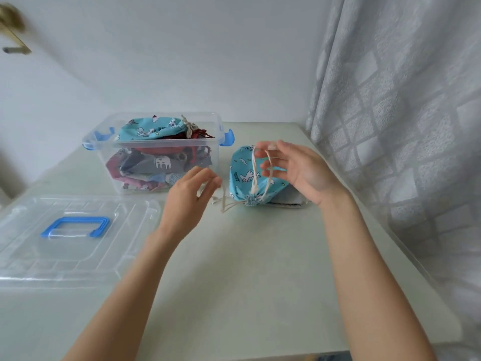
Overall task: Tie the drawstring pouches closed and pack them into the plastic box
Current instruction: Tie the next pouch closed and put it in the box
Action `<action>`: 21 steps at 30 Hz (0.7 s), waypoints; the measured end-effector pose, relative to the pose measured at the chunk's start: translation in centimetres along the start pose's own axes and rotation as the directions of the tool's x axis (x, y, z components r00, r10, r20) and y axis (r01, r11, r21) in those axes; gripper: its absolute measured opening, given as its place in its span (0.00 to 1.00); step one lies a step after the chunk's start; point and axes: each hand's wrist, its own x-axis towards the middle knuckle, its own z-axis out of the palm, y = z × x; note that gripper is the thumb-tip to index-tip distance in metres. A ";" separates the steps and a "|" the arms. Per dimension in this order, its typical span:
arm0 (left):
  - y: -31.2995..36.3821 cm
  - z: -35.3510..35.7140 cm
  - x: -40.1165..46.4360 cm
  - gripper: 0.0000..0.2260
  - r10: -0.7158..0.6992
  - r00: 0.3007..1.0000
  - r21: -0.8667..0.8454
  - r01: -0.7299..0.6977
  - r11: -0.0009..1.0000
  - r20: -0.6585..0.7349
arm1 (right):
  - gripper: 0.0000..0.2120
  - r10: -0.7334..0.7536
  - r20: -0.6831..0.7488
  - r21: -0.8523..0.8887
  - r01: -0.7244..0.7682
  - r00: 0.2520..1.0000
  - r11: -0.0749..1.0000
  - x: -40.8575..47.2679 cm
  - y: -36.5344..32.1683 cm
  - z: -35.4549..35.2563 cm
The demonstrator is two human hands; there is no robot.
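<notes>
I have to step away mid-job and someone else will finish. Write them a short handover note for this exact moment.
Right hand: pinches one cord loop of the blue unicorn pouch, lifted above it.
Left hand: holds the other cord end low by the table.
Pouch lies on the table right of the clear plastic box, mouth gathered, knot not seen.
Done: box holds many pouches, another blue one on top.
Left: tie this pouch, pack it. Something grey lies under it; check. The lid lies on the table, left.

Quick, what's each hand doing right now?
Left hand: pinches one end of the drawstring.
Right hand: holds the drawstring's loop above the blue pouch.
</notes>
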 end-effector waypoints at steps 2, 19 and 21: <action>0.3 -1.0 -0.3 0.17 -0.007 0.999 0.049 0.010 0.999 -0.047 | 0.12 0.015 -0.163 -0.268 -0.059 0.987 0.962 1.4 1.4 0.7; 4.2 2.0 11.0 0.10 0.160 0.986 0.142 -0.165 0.976 0.043 | 0.05 -0.038 -0.249 -0.154 -0.001 0.968 0.988 1.7 4.8 2.1; 3.0 2.6 10.7 0.12 0.121 0.992 0.123 -0.114 0.986 -0.045 | 0.06 -0.012 -0.255 -0.133 -0.023 0.967 0.991 1.4 4.8 1.4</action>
